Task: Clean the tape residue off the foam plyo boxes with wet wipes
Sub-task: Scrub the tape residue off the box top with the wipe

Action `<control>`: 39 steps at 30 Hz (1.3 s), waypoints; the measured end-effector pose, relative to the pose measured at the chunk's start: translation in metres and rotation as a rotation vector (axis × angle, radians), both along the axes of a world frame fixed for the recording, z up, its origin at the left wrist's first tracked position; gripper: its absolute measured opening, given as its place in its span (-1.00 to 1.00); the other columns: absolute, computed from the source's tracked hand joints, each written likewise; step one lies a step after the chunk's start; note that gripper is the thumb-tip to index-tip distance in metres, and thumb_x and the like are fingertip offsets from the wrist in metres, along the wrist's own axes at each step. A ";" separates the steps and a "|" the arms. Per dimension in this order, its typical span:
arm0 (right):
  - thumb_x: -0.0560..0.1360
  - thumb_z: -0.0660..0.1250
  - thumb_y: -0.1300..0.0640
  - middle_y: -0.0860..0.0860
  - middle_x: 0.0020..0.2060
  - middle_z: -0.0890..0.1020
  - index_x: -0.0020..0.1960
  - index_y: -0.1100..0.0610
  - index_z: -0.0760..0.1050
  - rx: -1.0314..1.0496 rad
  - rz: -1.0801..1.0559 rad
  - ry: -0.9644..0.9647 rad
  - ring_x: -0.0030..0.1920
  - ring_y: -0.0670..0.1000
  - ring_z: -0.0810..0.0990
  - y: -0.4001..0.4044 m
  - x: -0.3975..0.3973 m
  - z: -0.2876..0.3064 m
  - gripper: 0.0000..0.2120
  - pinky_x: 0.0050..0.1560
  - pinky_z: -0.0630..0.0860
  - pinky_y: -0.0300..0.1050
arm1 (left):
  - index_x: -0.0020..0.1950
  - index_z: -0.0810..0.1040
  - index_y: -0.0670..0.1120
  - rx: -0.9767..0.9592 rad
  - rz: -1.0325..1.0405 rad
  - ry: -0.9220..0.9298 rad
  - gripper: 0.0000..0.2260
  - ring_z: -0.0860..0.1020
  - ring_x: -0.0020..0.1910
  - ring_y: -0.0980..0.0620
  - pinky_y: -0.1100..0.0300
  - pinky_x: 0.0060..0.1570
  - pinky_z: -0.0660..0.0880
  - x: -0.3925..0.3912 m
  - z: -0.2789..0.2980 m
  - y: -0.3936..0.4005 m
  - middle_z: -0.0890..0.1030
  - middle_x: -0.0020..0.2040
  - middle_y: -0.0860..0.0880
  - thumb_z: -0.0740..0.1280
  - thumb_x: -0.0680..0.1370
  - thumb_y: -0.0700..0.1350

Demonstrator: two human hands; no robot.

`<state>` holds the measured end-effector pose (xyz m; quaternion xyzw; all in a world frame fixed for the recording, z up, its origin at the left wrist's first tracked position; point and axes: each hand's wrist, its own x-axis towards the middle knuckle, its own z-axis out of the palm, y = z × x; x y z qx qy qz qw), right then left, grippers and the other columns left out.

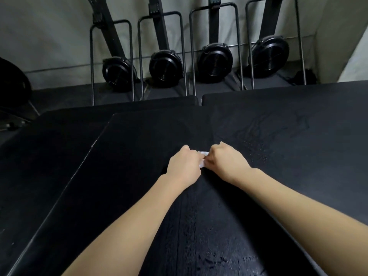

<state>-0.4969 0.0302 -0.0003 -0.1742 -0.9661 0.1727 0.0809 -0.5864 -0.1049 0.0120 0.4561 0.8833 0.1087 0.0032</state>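
Note:
A black foam plyo box (139, 148) fills the middle of the view, its top facing me. Above its centre my left hand (184, 166) and my right hand (227, 162) meet with fingers curled. Between them they pinch a small white wet wipe (203, 159), of which only a sliver shows. Wet streaks and pale residue specks (258, 150) lie on the top just right of my right hand. More wet marks (215, 259) show near the front edge.
More black boxes lie at the left (39, 156) and at the back right (288, 100). Several upright rowing machines (165, 68) with round black flywheels stand against the pale wall behind. A dark round object (12, 84) sits at the far left.

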 end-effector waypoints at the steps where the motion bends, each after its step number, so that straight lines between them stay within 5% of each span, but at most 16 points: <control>1: 0.59 0.33 -0.17 0.03 -0.19 0.57 -0.20 0.18 0.44 -0.002 -0.001 0.012 0.03 0.11 0.59 0.005 -0.008 -0.001 -0.57 0.47 0.22 -0.10 | 0.40 0.48 0.16 0.005 0.012 -0.005 -0.69 0.44 -0.15 0.03 0.12 -0.19 0.46 -0.008 0.000 0.007 0.31 -0.12 0.05 0.22 0.65 -0.01; 6: 0.62 0.25 -0.10 0.03 -0.14 0.59 -0.13 0.20 0.55 -0.016 -0.053 0.071 -0.03 0.08 0.55 0.028 -0.041 -0.014 -0.62 0.42 0.36 0.00 | 0.42 0.45 0.22 0.015 0.001 -0.013 -0.67 0.44 0.01 -0.03 0.07 -0.14 0.45 -0.025 0.005 0.030 0.34 -0.18 0.03 0.18 0.68 -0.02; 10: 0.60 0.28 -0.10 0.02 -0.19 0.56 -0.14 0.19 0.59 -0.007 -0.049 0.077 -0.12 0.02 0.43 0.020 -0.026 -0.024 -0.63 0.31 0.45 0.03 | 0.45 0.42 0.24 -0.002 -0.026 0.005 -0.65 0.32 -0.07 0.02 -0.01 0.00 0.53 -0.005 0.013 0.015 0.25 -0.25 0.08 0.16 0.69 -0.05; 15: 0.62 0.21 -0.13 0.01 -0.14 0.60 -0.06 0.12 0.72 0.062 0.083 0.082 -0.08 0.09 0.58 -0.022 0.044 -0.016 -0.58 0.40 0.38 0.08 | 0.42 0.35 0.38 -0.014 -0.054 -0.019 -0.58 0.48 -0.15 0.00 0.09 -0.19 0.55 0.044 0.004 -0.038 0.38 -0.05 0.02 0.21 0.64 -0.06; 17: 0.60 0.21 -0.16 -0.04 -0.16 0.60 -0.08 0.07 0.74 0.051 0.098 0.120 -0.10 0.06 0.55 -0.045 0.078 -0.016 -0.58 0.21 0.51 -0.01 | 0.39 0.40 0.31 -0.038 -0.036 -0.001 -0.61 0.48 -0.20 0.05 0.16 -0.27 0.51 0.071 0.000 -0.062 0.38 -0.03 0.04 0.23 0.62 -0.07; 20: 0.54 0.45 0.02 -0.09 -0.29 0.57 -0.21 0.00 0.74 0.157 0.124 0.279 -0.25 0.02 0.50 -0.079 0.121 -0.021 -0.82 0.00 0.40 -0.26 | 0.37 0.40 0.28 -0.036 -0.023 -0.027 -0.65 0.41 -0.31 0.08 0.20 -0.33 0.42 0.113 -0.001 -0.096 0.33 -0.08 0.03 0.18 0.64 -0.07; 26: 0.57 0.18 -0.05 -0.07 -0.34 0.53 -0.23 0.02 0.74 0.220 0.115 0.344 -0.37 0.03 0.49 -0.117 0.168 -0.032 -0.59 0.34 0.44 -0.02 | 0.32 0.43 0.17 -0.014 0.025 -0.024 -0.65 0.33 -0.36 0.09 0.19 -0.38 0.32 0.169 0.001 -0.140 0.20 -0.17 0.05 0.18 0.59 -0.15; 30: 0.49 0.43 0.06 -0.04 -0.33 0.58 -0.21 0.05 0.75 0.214 0.140 0.314 -0.37 0.04 0.57 -0.113 0.161 -0.023 -0.84 0.33 0.45 0.12 | 0.29 0.49 0.17 0.027 0.020 -0.053 -0.74 0.33 -0.34 0.09 0.18 -0.31 0.32 0.164 0.009 -0.134 0.23 -0.13 0.05 0.18 0.64 -0.06; 35: 0.63 0.31 0.07 0.05 -0.15 0.62 -0.06 0.11 0.74 0.171 0.098 0.167 -0.14 0.09 0.59 -0.107 0.143 -0.013 -0.74 0.45 0.26 -0.08 | 0.35 0.48 0.23 -0.012 0.015 -0.063 -0.69 0.39 -0.27 0.03 0.17 -0.29 0.32 0.149 0.012 -0.118 0.32 -0.05 0.00 0.17 0.65 -0.05; 39: 0.61 0.34 0.07 0.01 -0.18 0.61 -0.05 0.07 0.75 0.145 0.102 0.190 -0.18 0.10 0.56 -0.118 0.162 -0.015 -0.78 0.36 0.40 -0.03 | 0.30 0.48 0.06 -0.064 0.032 -0.021 -0.72 0.32 -0.34 0.04 0.16 -0.34 0.28 0.162 0.012 -0.130 0.27 -0.07 -0.01 0.19 0.61 -0.13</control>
